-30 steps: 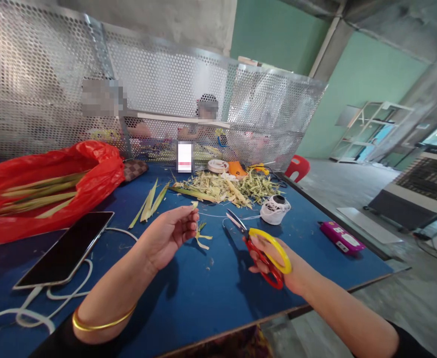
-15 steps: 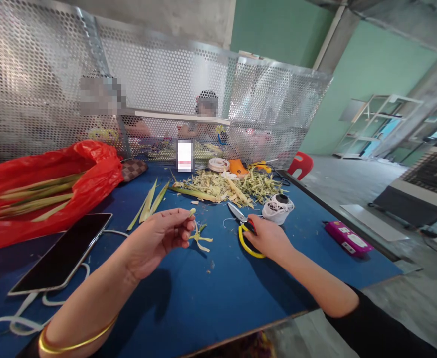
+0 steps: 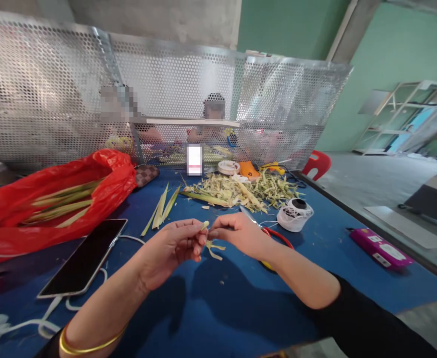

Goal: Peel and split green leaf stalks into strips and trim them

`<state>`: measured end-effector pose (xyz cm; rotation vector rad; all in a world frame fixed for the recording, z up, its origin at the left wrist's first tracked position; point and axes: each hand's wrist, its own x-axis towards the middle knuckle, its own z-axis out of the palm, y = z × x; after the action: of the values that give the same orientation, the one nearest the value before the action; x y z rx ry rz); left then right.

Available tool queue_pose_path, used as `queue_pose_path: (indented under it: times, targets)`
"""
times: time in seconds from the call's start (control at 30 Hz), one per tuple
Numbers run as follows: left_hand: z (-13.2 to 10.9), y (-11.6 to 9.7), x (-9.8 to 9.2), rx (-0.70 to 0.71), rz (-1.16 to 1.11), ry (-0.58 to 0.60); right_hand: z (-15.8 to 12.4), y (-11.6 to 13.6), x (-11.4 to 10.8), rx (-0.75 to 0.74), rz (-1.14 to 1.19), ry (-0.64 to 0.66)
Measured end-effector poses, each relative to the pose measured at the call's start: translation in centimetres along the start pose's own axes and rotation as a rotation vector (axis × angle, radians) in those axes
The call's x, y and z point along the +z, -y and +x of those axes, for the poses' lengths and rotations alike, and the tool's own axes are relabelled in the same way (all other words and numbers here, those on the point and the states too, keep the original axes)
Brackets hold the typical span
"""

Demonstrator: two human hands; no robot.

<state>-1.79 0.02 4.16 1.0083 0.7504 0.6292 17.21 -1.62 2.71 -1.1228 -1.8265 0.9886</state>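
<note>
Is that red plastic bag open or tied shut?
Open: the red plastic bag gapes at its mouth, showing long leaf strips inside.

Yellowish strips [image 3: 217, 247], red-and-yellow scissor handles [image 3: 280, 236], brown checked pouch [image 3: 147, 176], blue table [image 3: 330, 258].

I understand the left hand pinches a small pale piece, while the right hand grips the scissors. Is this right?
Not quite: the scissors lie on the table, partly hidden behind the right hand, which does not grip them, as the head view shows. The left hand does pinch a small pale piece.
</note>
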Motion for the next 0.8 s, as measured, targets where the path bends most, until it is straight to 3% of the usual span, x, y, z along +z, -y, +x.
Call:
queue_pose_path:
  times: [0.17, 0.37, 0.57, 0.63, 0.8]
  targets:
    - [0.1, 0.6, -0.8, -0.002, -0.017, -0.025, -0.1, -1.7, 1.0, 0.074, 0.296, -0.069]
    - [-0.1, 1.4, 0.1, -0.01, 0.031, 0.041, -1.1, -0.9, 1.3, 0.043, 0.081, 0.014]
    - [0.2, 1.9, 0.4, 0.023, 0.067, 0.02, -1.4, -1.4, 0.9, 0.099, 0.512, -0.027]
    - [0.6, 2.0, 0.1, 0.054, 0.102, -0.067, -1.3, -1.7, 0.3, 0.081, 0.549, -0.129]
    - [1.5, 2.2, -1.1, 0.147, 0.255, -0.337, -0.6, -2.5, -2.4, -0.111, 0.16, -0.724]
